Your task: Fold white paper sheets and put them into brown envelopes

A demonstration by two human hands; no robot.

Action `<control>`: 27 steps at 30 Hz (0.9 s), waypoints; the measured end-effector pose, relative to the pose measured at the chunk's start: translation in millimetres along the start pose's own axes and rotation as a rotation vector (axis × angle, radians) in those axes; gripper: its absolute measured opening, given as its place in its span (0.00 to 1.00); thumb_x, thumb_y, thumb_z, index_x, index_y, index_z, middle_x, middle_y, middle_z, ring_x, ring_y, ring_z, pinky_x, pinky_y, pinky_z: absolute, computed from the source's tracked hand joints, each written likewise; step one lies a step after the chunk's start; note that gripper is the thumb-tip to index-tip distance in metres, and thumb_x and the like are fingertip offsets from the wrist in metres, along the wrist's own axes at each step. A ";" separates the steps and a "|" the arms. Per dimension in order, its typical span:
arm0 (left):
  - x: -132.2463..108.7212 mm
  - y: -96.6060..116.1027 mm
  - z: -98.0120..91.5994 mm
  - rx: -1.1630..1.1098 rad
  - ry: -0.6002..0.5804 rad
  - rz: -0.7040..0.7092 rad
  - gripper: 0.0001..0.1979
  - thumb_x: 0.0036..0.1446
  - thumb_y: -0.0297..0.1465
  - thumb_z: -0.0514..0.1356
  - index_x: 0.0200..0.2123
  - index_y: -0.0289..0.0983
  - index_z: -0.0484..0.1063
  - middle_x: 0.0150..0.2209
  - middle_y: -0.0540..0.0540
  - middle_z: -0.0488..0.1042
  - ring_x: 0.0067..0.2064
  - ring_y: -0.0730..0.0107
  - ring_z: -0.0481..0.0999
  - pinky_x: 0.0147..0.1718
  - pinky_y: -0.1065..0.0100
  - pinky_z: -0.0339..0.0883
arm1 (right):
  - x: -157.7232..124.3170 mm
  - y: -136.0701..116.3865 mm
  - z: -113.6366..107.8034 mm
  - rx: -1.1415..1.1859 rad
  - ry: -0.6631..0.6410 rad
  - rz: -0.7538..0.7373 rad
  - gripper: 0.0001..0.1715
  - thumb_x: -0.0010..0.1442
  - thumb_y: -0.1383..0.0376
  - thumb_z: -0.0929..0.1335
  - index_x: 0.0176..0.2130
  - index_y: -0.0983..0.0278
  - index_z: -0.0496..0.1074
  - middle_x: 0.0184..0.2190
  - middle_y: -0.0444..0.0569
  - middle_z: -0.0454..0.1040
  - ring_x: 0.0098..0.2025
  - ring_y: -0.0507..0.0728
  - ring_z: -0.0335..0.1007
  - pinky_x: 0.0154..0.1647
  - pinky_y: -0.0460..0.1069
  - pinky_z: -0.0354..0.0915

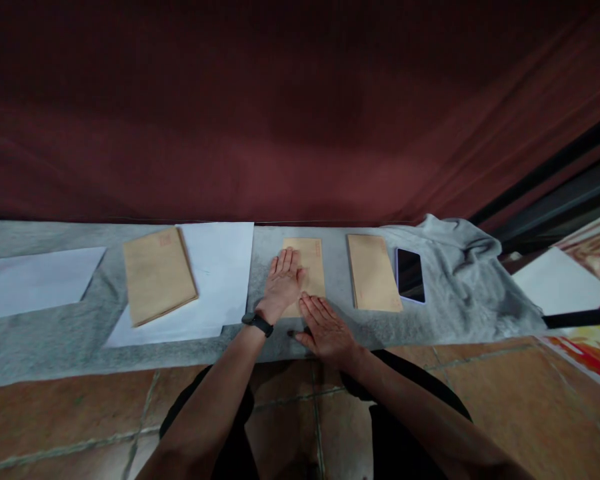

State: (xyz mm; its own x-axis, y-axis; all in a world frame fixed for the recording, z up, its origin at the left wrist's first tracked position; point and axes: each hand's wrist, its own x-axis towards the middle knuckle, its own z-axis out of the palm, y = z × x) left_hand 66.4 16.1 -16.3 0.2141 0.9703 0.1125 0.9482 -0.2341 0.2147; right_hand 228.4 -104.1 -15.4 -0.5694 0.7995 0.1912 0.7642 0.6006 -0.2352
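Envelope, brown, with faint red print near its upper right corner; lying flat on a grey cloth, in the middle of the row, partly covered by two bare hands. Left hand: palm down on the envelope, fingers stretched out and close together, thumb apart; black watch at the wrist. Right hand: flattened, fingers extended side by side over the lower right part of the envelope, thumb pointing out to the left near its bottom edge; nothing pinched by either hand. To the right, near: one pile of brown envelopes, slightly turned. Just beside that pile: one phone, dark screen upward, pale purple edge. To the left: one thicker stack of larger brown envelopes, tilted, red square print at top, resting partly on white paper. Far left: one white sheet. Behind: dark red curtain. Below: brown tiled floor.
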 end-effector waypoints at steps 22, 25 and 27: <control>-89.1 -9.0 -16.3 0.010 0.018 0.158 0.30 0.72 0.35 0.43 0.74 0.33 0.49 0.75 0.41 0.50 0.76 0.58 0.43 0.74 0.50 0.43 | -9.0 2.0 4.8 -0.039 0.040 0.330 0.40 0.75 0.51 0.56 0.72 0.76 0.53 0.73 0.66 0.51 0.75 0.68 0.48 0.75 0.66 0.48; -102.6 7.3 -13.5 -0.047 -0.013 0.313 0.30 0.72 0.33 0.43 0.74 0.33 0.49 0.74 0.40 0.53 0.76 0.60 0.46 0.73 0.51 0.46 | 0.2 3.4 -0.3 0.014 0.027 0.353 0.38 0.76 0.52 0.52 0.73 0.74 0.53 0.74 0.62 0.51 0.76 0.65 0.45 0.76 0.64 0.46; -110.3 15.1 -9.0 -0.060 -0.017 0.358 0.30 0.71 0.33 0.45 0.73 0.30 0.50 0.74 0.35 0.53 0.76 0.57 0.48 0.73 0.50 0.48 | 7.2 0.6 -2.0 0.072 0.000 0.338 0.37 0.77 0.54 0.49 0.73 0.73 0.52 0.74 0.59 0.51 0.76 0.61 0.44 0.76 0.61 0.48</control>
State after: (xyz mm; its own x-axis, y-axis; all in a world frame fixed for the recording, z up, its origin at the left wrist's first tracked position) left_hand 55.0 -95.0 -16.8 0.5348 0.8268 0.1745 0.7969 -0.5621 0.2213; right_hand 225.3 -98.1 -12.3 -0.2875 0.9535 0.0905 0.8864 0.3006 -0.3521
